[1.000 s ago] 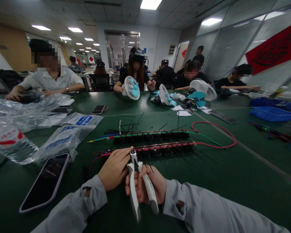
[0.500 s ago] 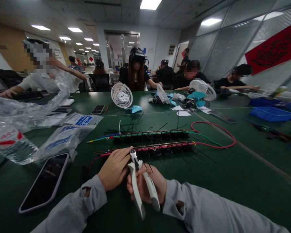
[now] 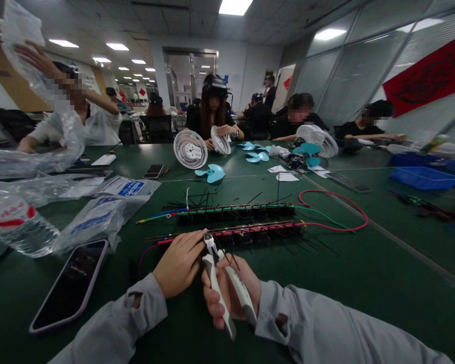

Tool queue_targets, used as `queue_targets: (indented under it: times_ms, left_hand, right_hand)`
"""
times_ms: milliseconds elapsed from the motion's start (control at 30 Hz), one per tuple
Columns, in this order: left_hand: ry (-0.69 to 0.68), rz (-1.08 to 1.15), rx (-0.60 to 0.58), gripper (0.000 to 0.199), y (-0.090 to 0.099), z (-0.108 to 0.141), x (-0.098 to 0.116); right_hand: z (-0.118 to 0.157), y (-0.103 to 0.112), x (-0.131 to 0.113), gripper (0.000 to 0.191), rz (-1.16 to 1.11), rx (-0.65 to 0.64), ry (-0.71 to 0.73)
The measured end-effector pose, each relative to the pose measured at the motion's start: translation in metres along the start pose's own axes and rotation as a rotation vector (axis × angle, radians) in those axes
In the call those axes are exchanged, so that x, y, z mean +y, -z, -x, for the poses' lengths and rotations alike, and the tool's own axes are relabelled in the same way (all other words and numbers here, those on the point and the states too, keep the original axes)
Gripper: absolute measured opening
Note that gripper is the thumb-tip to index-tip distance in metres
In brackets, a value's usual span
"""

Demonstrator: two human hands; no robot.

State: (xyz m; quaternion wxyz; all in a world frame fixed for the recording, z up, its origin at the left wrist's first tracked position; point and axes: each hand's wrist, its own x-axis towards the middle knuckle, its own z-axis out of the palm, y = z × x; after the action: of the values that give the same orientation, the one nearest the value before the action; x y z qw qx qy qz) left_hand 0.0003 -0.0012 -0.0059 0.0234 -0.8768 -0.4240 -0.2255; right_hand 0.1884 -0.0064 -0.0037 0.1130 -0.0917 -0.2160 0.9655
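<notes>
My right hand [image 3: 227, 290] grips white-and-grey diagonal cutters [image 3: 227, 298], with fingers around the lower handle. The cutter jaws touch or nearly touch the near wired strip [image 3: 258, 232], beside my left fingertips; whether a tie tail lies between them is too small to tell. My left hand [image 3: 180, 263] is closed over the left end of that strip, its thumb hidden. Along the strip runs a bundle of red and dark wires with black tie tails sticking out. A second wired strip [image 3: 235, 210], with green and blue wires, lies just behind it, parallel.
To the left lie a phone [image 3: 70, 285], a water bottle [image 3: 17, 222] and plastic bags [image 3: 102, 215]. A red cable [image 3: 366, 217] loops at right. Blue fan blades [image 3: 212, 173] and a white fan grille [image 3: 190, 149] sit farther back. Blue bins [image 3: 426, 178] stand at far right.
My right fingers have wrapped round the cutter handles, which have shifted slightly right. My left hand has stayed put. At left a co-worker has raised clear plastic; another across the table now holds a fan grille.
</notes>
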Motion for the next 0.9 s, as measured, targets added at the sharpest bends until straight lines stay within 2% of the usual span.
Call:
queue_targets:
  times_ms: [500,767,900]
  left_hand:
    - [-0.012,0.009,0.016,0.050,-0.0002,-0.0008,-0.0012]
    - [-0.008,0.007,0.013,0.050,-0.0004,-0.0008,-0.0009]
    - [-0.012,0.013,0.012,0.050,0.0012,-0.0007,0.0000]
  right_hand:
    - [-0.0024,-0.0056,0.0035,0.034,-0.027,0.193,-0.001]
    - [-0.0029,-0.0055,0.0046,0.034,0.010,0.192,0.012]
    - [-0.0025,-0.0049,0.0025,0.033,0.018,0.121,0.013]
